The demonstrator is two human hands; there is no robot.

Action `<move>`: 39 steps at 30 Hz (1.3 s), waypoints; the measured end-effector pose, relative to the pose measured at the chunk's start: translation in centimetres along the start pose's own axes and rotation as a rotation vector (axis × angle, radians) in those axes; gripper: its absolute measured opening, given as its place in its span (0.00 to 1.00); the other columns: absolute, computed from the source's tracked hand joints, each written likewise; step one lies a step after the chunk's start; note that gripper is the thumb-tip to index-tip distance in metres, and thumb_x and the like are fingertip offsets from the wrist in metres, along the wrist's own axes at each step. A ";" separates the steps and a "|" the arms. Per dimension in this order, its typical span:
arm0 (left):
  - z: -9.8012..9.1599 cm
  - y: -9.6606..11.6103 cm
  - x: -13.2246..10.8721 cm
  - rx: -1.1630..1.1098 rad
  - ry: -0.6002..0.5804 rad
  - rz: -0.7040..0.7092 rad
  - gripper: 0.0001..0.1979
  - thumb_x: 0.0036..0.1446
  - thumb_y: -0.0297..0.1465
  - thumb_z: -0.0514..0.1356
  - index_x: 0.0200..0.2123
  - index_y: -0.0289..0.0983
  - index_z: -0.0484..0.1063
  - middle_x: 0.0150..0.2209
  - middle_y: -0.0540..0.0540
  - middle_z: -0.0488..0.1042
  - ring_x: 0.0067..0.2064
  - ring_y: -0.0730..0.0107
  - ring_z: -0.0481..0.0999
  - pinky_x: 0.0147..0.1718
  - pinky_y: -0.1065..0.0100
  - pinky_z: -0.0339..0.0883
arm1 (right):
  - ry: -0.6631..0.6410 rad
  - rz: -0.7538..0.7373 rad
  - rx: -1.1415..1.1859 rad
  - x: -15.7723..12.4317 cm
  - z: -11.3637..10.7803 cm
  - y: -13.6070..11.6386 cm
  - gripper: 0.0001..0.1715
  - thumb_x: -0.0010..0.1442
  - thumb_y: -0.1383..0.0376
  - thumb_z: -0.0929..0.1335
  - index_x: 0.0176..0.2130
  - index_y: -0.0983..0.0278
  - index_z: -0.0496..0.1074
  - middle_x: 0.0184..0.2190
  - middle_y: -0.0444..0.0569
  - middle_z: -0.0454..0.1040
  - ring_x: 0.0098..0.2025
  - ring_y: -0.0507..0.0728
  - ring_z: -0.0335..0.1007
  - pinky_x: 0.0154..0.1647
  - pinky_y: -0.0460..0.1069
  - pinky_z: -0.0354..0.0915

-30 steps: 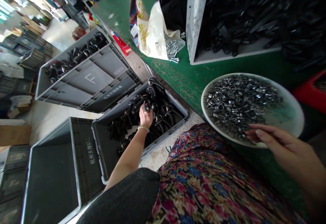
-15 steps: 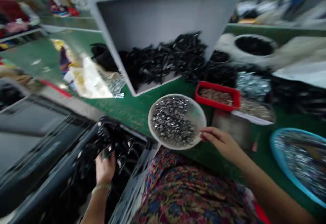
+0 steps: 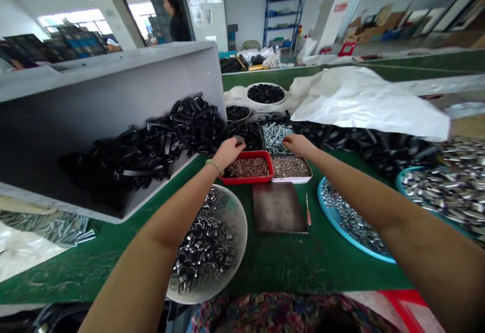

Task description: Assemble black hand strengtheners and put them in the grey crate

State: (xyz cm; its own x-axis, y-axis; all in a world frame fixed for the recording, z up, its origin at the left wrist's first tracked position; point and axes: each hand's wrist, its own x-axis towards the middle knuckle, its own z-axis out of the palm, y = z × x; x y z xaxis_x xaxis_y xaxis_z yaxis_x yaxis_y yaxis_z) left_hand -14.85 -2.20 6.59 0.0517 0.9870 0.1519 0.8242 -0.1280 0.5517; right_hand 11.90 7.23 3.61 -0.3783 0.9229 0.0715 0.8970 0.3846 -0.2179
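My left hand reaches over the back corner of a red tray holding small copper-coloured pins. Its fingers curl down at a heap of small black parts; what they grip is hidden. My right hand is closed in a pinch at the edge of a pile of silvery screws, too small to show whether one is held. A white-rimmed tray of tiny metal pieces stands in front of the screws. Below my left forearm sits a white bowl of shiny metal rings.
A tilted grey crate of black parts stands at left. A dark metal plate and a thin pink-handled tool lie mid-table. Blue basins of metal parts are at right. A person stands far back.
The view has swung up and to the right. My left hand has left the dark crate of black parts for the small bins. My right hand has left the bowl's rim and reached the screws.
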 end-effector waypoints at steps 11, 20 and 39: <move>8.6 0.9 10.2 0.022 -0.002 -0.067 0.18 0.52 0.21 0.61 0.48 0.32 0.71 0.50 0.34 0.72 0.53 0.54 0.72 0.55 0.57 0.61 | -0.059 -0.025 -0.078 6.6 2.0 1.3 0.17 0.63 0.71 0.60 0.48 0.71 0.72 0.52 0.66 0.68 0.51 0.61 0.69 0.50 0.52 0.63; 4.3 2.9 0.1 -0.912 0.043 -0.271 0.14 0.62 0.27 0.53 0.50 0.32 0.70 0.44 0.41 0.76 0.41 0.74 0.77 0.50 0.65 0.69 | 0.058 -0.029 0.247 -1.6 -1.8 -3.4 0.15 0.63 0.65 0.60 0.46 0.70 0.68 0.35 0.55 0.76 0.38 0.57 0.74 0.42 0.51 0.67; 9.1 8.2 -20.3 -1.462 -0.157 -0.301 0.27 0.45 0.29 0.69 0.51 0.39 0.73 0.44 0.47 0.78 0.47 0.67 0.76 0.54 0.61 0.64 | 0.180 -0.239 0.465 -24.6 4.1 -9.1 0.15 0.59 0.58 0.65 0.44 0.60 0.73 0.35 0.53 0.76 0.36 0.59 0.73 0.38 0.53 0.67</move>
State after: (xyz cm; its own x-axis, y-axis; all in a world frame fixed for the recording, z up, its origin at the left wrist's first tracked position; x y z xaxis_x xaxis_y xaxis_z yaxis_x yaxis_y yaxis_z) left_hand -3.96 -22.42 0.57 0.1241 0.9811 -0.1483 -0.4555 0.1891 0.8699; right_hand 12.07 -19.09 -0.19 -0.4770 0.8153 0.3281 0.5800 0.5725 -0.5795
